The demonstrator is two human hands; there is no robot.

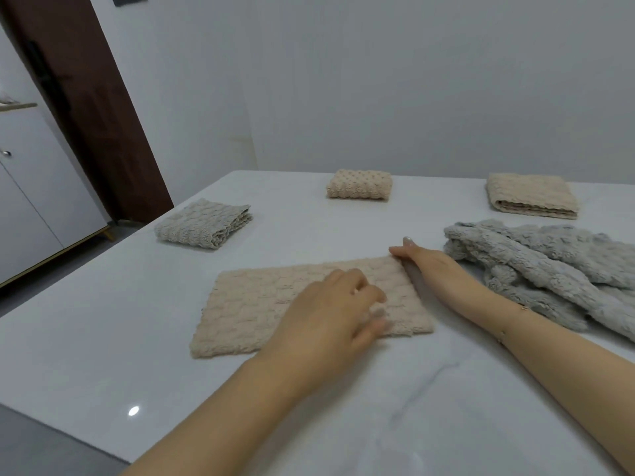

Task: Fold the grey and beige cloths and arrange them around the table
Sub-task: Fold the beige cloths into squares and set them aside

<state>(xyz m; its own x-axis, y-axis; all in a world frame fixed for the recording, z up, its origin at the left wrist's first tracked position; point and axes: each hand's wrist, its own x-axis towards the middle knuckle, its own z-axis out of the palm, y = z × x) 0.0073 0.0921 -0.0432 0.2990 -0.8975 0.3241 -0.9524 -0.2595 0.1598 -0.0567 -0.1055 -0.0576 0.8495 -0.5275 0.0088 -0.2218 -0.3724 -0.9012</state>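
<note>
Head view: left hand (pixel 330 304) flat, fingers loosely together, pressing beige cloth (pixel 275 304); right hand (pixel 421 261) pinching far right corner. Best folded with edges aligned, crease smoothed flat.

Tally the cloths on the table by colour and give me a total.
Beige cloths: 3, the half-folded beige cloth under both hands, a small folded one and a flat folded one.
Grey cloths: 2, a folded one and an unfolded heap.
Total: 5
</note>
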